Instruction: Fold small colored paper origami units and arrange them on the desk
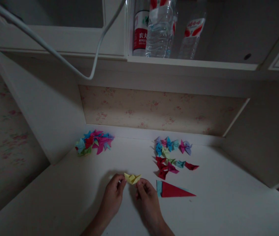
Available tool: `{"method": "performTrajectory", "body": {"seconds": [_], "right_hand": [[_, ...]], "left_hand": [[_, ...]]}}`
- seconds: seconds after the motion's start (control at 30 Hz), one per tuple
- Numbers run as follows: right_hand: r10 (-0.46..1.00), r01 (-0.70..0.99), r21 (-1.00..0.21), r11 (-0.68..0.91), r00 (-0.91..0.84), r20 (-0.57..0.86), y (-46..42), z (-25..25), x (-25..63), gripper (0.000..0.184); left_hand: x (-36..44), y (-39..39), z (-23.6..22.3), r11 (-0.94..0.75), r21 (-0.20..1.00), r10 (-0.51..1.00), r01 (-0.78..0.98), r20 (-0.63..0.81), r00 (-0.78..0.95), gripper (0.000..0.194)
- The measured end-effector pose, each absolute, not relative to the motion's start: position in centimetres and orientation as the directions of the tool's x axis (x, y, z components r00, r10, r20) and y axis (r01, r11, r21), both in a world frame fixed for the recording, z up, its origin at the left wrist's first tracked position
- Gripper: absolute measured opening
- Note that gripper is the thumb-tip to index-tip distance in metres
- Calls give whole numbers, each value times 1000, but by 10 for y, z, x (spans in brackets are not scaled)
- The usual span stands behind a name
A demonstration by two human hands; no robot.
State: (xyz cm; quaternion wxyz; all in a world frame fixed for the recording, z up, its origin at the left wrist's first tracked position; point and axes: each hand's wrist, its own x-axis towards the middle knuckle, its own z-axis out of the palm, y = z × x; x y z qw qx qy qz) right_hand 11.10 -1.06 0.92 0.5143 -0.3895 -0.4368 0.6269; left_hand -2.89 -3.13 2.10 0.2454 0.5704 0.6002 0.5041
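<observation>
A small yellow folded paper boat [132,178] is held just over the white tabletop, between my two hands. My left hand [115,191] pinches its left tip between thumb and fingers. At the right tip, my right hand [148,195] grips it in the same way, with its other fingers curled under. Just right of that hand lies a red paper triangle [175,190], partly covering a light-blue paper piece [159,188]. Beyond it sits a loose group of folded paper pieces [162,167] in red, blue, green, pink and purple.
At the back left is a heap of colourful folded paper [95,141]. An overhead shelf [191,63] holds several plastic bottles [159,32]. A white cable [63,60] hangs down at upper left. Side panels [257,137] and a floral-papered wall [154,106] bound the tabletop [68,196].
</observation>
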Motion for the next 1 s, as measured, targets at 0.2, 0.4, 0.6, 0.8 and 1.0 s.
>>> {"method": "performTrajectory", "body": {"seconds": [0.2,0.4,0.6,0.8,1.0], "right_hand": [[987,-250,-967,-52,-162,-12,-11,5,113,33],[987,-244,-970,-3,-156,36,-11,5,114,32],[988,-269,-963,9,-146,50,-13,8,113,32],[991,-253,-967,-2,-129,31,-13,9,113,34],[995,-233,-972,-24,-101,-1,-11,10,115,36]], "left_hand": [[-26,-32,25,-167,883,921,438,298,-249,24],[-25,-32,24,-186,887,914,423,314,-257,23],[-24,-33,23,-194,887,916,419,316,-246,22],[-24,-33,23,-195,887,918,418,316,-241,24],[-23,-35,29,-181,883,925,433,302,-229,26]]}}
